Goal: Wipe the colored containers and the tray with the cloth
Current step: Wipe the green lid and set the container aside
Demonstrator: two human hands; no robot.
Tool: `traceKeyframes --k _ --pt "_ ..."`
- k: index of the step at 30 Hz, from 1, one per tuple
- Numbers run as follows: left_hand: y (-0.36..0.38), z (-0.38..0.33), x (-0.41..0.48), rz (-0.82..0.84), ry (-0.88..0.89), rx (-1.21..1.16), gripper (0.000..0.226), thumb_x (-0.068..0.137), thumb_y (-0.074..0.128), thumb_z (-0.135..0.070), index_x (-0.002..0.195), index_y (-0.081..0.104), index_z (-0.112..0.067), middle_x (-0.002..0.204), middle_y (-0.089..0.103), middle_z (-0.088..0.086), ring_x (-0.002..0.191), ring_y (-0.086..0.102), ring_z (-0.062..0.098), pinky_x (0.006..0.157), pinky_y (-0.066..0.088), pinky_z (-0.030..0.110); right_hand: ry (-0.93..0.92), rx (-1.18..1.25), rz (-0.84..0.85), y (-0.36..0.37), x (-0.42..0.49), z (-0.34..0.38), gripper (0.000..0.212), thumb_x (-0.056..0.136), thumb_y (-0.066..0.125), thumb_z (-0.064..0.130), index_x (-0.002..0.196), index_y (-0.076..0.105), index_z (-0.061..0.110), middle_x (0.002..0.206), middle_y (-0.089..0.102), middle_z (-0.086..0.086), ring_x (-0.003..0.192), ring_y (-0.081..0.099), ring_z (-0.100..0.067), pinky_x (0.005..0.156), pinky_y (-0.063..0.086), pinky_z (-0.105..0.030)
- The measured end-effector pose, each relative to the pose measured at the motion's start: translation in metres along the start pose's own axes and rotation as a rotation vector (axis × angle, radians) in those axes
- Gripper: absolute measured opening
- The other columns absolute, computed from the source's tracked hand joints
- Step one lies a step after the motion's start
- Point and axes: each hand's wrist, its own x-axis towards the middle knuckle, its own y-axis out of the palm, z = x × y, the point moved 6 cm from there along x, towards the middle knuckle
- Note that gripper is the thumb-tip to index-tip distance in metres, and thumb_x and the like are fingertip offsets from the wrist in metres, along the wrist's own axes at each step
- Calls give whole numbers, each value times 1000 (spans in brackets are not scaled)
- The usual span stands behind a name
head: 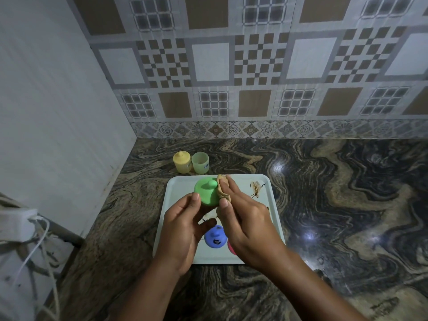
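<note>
The green, knob-lidded container (205, 193) is gripped by the left hand (183, 230) over the smeared white tray (245, 181); a crumpled tan cloth (221, 187), pinched by the right hand (245, 218), is pressed against it.

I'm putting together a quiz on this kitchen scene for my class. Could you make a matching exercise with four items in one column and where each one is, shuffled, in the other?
Items
1. green container
2. blue container
3. yellow container
4. cloth

Places
A. on the counter behind the tray
B. gripped in the right hand
C. held by the left hand
D. standing on the tray

Pairs: 1-C, 2-D, 3-A, 4-B
</note>
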Motion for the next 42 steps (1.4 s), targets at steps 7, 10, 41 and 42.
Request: traceKeyframes --k 7,10,41,42 --pt "-5 -5 3 -79 20 -3 33 102 46 -20 101 77 -10 103 75 18 91 72 25 73 57 33 -25 -15 -3 2 -5 6 54 103 37 37 148 47 9 154 45 -4 149 27 -5 120 31 -27" --pt "-2 -3 -1 -26 -18 -12 33 101 46 -24 107 74 -7 111 73 21 97 72 27 75 58 34 0 -26 -20 -3 1 -1 52 104 37 37 145 50 9 151 49 -4 148 28 -3 120 31 -26" --pt "-5 -4 -2 -50 67 22 34 95 51 -22 126 64 -16 119 72 9 105 70 18 71 54 30 66 -10 17 2 2 -2 50 104 40 37 148 48 14 153 41 8 147 30 -1 118 33 -29" --pt "-2 -5 -4 -32 74 24 37 94 51 -24 127 63 -14 121 71 9 111 68 21 80 55 35 75 -9 16 2 3 -2 51 103 39 38 148 48 15 152 41 10 145 35 -3 117 35 -30"
